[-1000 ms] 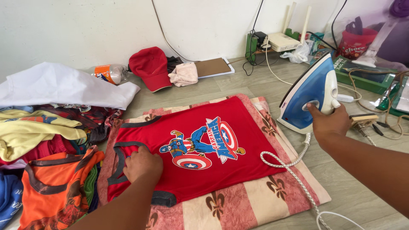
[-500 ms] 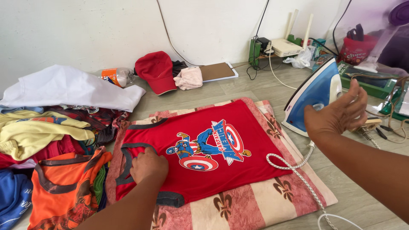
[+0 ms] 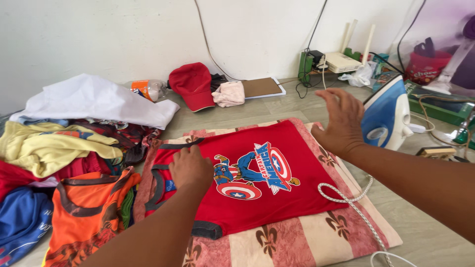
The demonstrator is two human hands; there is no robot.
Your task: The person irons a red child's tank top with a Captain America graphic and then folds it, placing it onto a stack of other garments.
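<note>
The iron [image 3: 388,118] is partly hidden behind the right hand [image 3: 341,123]

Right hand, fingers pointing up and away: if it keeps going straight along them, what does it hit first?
Likely nothing close. The right hand hovers open above the red shirt, fingers aimed toward the far wall. Bare floor lies below that line, then the white router by the wall, though depth is unclear. The iron stands off to its right.

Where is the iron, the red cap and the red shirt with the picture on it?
iron [image 3: 387,118]: head view, on its blue and white body.
red cap [image 3: 192,85]: head view, on its crown.
red shirt [image 3: 307,185]: head view, on plain red cloth right of the picture.
</note>
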